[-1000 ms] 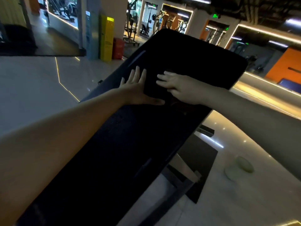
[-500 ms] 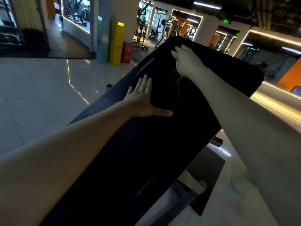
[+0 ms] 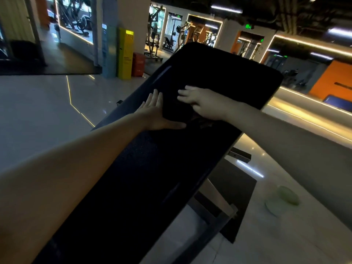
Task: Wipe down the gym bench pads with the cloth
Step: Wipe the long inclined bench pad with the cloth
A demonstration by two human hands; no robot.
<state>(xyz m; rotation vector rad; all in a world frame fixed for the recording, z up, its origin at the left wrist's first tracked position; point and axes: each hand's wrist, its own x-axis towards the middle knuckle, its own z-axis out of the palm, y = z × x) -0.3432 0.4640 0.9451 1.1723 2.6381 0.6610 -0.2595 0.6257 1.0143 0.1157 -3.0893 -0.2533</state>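
Left hand point(image 3: 158, 115): fingers point(image 3: 155, 101) straight and held together, thumb spread out to the right, palm flat on the black bench pad point(image 3: 133, 187). Right hand point(image 3: 202, 103): fingers point(image 3: 185, 92) stretched out, slightly apart and pointing left, lying flat on a dark cloth point(image 3: 202, 122). We can't tell if the thumb pinches any of it. The cloth is almost the same colour as the surface, so we only make out some bunched folds under the right wrist, just beside the left thumb tip; its full outline is too dark to tell. The hands are close together, not touching, about midway up the pad toward its far end. Both bare forearms reach in from the lower corners. The pad runs long from bottom left to upper right, and its far end has rounded corners. Under its right edge we see a grey metal frame point(image 3: 215, 216) and a dark floor mat point(image 3: 238, 197). A pale green round thing point(image 3: 285, 195) lies on the glossy light floor point(image 3: 38, 111) to the right, blurred. Far back by a pillar stand a yellow cabinet point(image 3: 125, 54) and a red box point(image 3: 138, 64), with gym machines point(image 3: 158, 40) behind them.
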